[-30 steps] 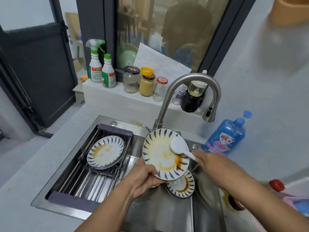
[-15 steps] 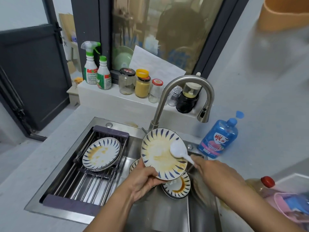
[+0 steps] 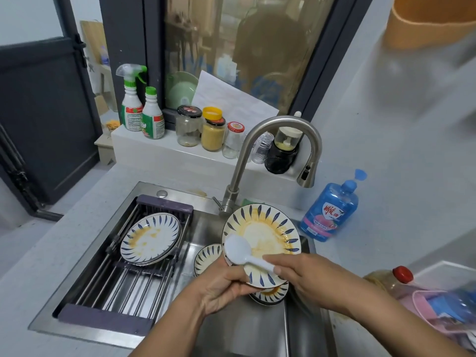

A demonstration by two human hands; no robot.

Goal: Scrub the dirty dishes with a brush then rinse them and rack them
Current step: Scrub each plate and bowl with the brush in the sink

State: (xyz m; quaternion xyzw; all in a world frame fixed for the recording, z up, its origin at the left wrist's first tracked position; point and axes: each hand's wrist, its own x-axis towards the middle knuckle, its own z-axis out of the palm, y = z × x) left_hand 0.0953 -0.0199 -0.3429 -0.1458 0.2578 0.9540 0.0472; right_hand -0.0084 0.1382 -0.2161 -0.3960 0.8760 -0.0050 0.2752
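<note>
Left hand point(image 3: 221, 289) grips the plate point(image 3: 268, 228) at its 6 o'clock rim above the sink point(image 3: 244, 328); right hand point(image 3: 309, 276) grips the brush point(image 3: 238, 249). The brush head has swept from 3 to 8 o'clock across the plate: scrubbing continues, stains remain.

On the white ledge point(image 3: 159, 150) under the window stand a spray bottle point(image 3: 131, 99), a green-capped bottle point(image 3: 152, 117) just beside it, then a row of jars: black-lidded point(image 3: 188, 127), yellow-filled point(image 3: 213, 134), red-lidded point(image 3: 234, 140), and a dark jar point(image 3: 282, 153) farther right. A blue soap bottle point(image 3: 331, 212) stands upright on the grey table point(image 3: 386, 202). Nearer, at the right edge, a red-capped bottle point(image 3: 394, 279) sits beside a pink basket point(image 3: 425, 307).
</note>
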